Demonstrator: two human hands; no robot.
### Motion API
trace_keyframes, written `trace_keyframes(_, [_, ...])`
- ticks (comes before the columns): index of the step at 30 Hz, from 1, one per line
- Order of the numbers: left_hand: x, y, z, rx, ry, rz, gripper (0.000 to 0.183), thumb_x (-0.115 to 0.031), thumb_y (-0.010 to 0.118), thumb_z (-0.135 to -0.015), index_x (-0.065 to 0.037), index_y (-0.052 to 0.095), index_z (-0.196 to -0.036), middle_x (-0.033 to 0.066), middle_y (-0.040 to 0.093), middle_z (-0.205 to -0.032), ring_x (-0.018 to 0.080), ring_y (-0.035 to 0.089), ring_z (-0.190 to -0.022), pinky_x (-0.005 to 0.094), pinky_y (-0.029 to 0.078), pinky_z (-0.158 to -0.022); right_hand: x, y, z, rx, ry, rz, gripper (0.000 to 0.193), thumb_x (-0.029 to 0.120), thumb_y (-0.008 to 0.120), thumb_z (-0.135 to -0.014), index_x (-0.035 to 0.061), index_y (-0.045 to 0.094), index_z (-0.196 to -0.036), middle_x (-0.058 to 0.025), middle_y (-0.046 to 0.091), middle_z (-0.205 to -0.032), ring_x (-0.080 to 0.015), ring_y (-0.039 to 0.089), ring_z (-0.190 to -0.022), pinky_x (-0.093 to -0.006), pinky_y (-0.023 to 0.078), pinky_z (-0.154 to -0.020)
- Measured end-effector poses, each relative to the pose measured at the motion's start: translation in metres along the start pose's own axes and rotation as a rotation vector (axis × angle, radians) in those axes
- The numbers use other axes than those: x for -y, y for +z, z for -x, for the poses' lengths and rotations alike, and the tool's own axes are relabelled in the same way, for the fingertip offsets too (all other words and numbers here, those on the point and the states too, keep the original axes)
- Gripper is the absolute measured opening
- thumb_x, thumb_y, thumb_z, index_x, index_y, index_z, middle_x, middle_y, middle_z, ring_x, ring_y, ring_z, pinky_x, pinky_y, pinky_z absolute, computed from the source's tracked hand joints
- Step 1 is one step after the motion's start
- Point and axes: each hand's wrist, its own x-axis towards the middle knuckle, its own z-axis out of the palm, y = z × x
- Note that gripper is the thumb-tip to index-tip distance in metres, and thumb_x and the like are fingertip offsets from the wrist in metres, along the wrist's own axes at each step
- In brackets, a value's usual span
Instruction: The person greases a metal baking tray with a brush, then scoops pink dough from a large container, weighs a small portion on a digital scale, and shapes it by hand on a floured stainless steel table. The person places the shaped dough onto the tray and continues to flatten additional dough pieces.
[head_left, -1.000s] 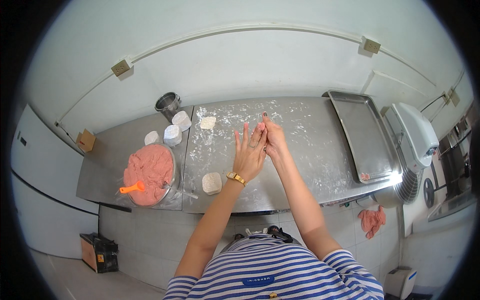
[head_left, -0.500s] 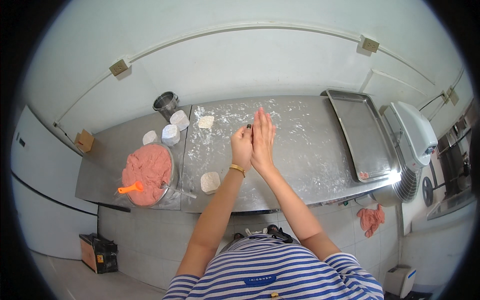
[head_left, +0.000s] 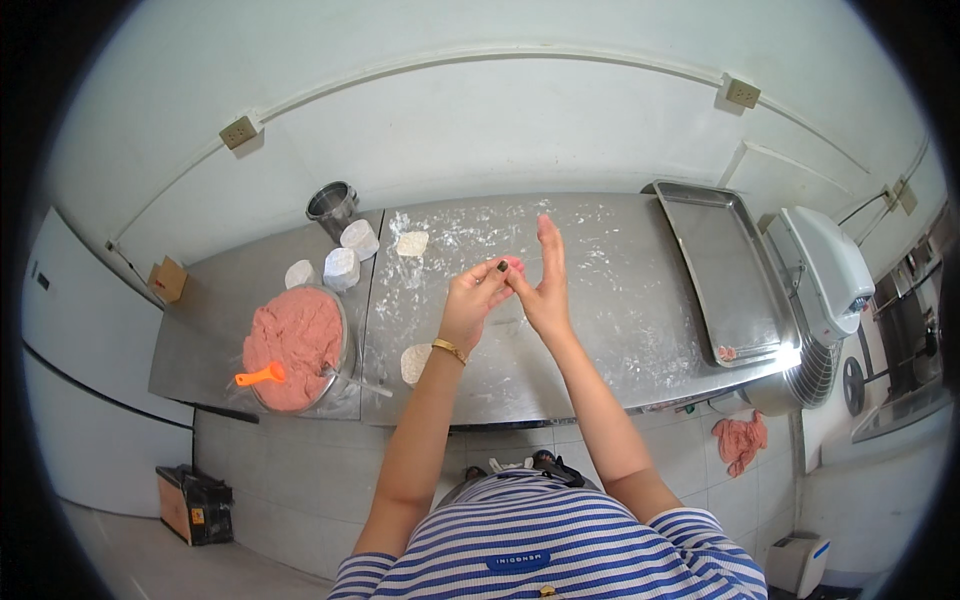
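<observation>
Above the middle of the floured steel table, my left hand (head_left: 474, 304) is curled, its thumb and fingers drawn together. Something pink shows at its fingertips; whether it is a bit of the mince or reddened skin I cannot make out. My right hand (head_left: 547, 285) stands beside it, fingers stretched out and held together, its thumb reaching to the left fingertips. To the left is a metal bowl (head_left: 350, 345) of pink mince (head_left: 290, 335), with an orange-handled tool (head_left: 261, 375) on it. A pale floury block (head_left: 413, 363) lies near my left forearm, partly hidden.
Several white blocks (head_left: 342, 269) and a dark metal pot (head_left: 332, 207) stand behind the bowl. A flat pale piece (head_left: 412, 244) lies on the table (head_left: 620, 310). At right are a steel tray (head_left: 722, 270) and a white machine (head_left: 820, 275). A pink cloth (head_left: 741, 442) hangs past the front edge.
My palms, pressed flat together before, have come apart. The left hand has moved left and curled, now covering part of the near block; the right has shifted slightly right.
</observation>
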Motion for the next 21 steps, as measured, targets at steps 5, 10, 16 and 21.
trace_keyframes(5, [0.006, -0.005, -0.006, -0.125, -0.094, 0.071, 0.031, -0.022, 0.051, -0.092, 0.006, 0.058, -0.104, 0.0140, 0.063, -0.098, 0.0210, 0.063, -0.090, 0.0322, 0.050, -0.081, 0.009, -0.001, 0.003, 0.017, -0.220, 0.346, 0.069, 0.021, 0.069, -0.075, 0.0130, 0.037, -0.136, -0.0118, 0.035, -0.140, -0.0306, 0.039, -0.124, -0.0515, 0.026, -0.103])
trace_keyframes(10, [0.002, -0.014, -0.006, -0.133, -0.178, 0.175, 0.030, -0.019, 0.049, -0.093, 0.007, 0.055, -0.107, 0.0164, 0.062, -0.099, 0.0233, 0.063, -0.090, 0.0324, 0.051, -0.082, 0.022, -0.001, 0.000, 0.048, -0.390, 0.440, 0.070, 0.025, 0.072, -0.072, 0.0116, 0.042, -0.133, -0.0105, 0.040, -0.137, -0.0285, 0.046, -0.117, -0.0500, 0.028, -0.101])
trace_keyframes(16, [0.010, 0.019, 0.009, -0.213, 0.154, 0.075, 0.027, -0.017, 0.046, -0.094, 0.006, 0.055, -0.104, 0.0137, 0.062, -0.098, 0.0196, 0.061, -0.094, 0.0293, 0.051, -0.080, 0.018, -0.001, -0.003, -0.056, -0.329, 0.598, 0.058, 0.021, 0.068, -0.075, 0.0118, 0.047, -0.129, -0.0096, 0.045, -0.131, -0.0249, 0.050, -0.108, -0.0479, 0.032, -0.098])
trace_keyframes(21, [0.038, -0.008, -0.009, -0.322, 0.107, -0.060, 0.025, -0.020, 0.046, -0.094, 0.002, 0.056, -0.099, 0.0079, 0.062, -0.093, 0.0122, 0.060, -0.087, 0.0233, 0.048, -0.070, 0.024, 0.011, 0.005, -0.088, -0.531, 0.638, 0.051, 0.016, 0.065, -0.077, 0.0119, 0.049, -0.125, -0.0087, 0.050, -0.124, -0.0235, 0.051, -0.106, -0.0457, 0.035, -0.095])
